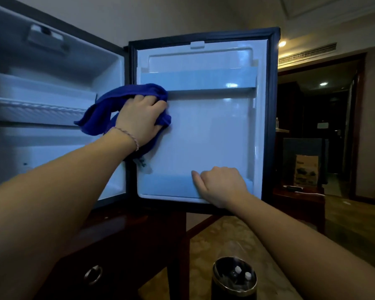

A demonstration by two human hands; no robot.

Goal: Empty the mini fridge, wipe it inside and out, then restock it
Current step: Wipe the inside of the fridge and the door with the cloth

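The mini fridge (52, 83) stands open on a dark wooden cabinet, its white interior empty with a wire shelf (35, 109) across it. The fridge door (212, 126) is swung wide, its white inner liner facing me. My left hand (141, 118) presses a blue cloth (108, 107) against the liner's left side, just under the upper door shelf (199, 79). My right hand (221, 185) grips the lower door shelf (167, 185) at the door's bottom edge, fingers curled over it.
A dark wooden cabinet (117, 245) with a ring pull (93, 274) sits under the fridge. A black bin (234, 278) with bottles inside stands on the patterned carpet below. A low wooden table (299, 202) with papers is at right, before a dark doorway.
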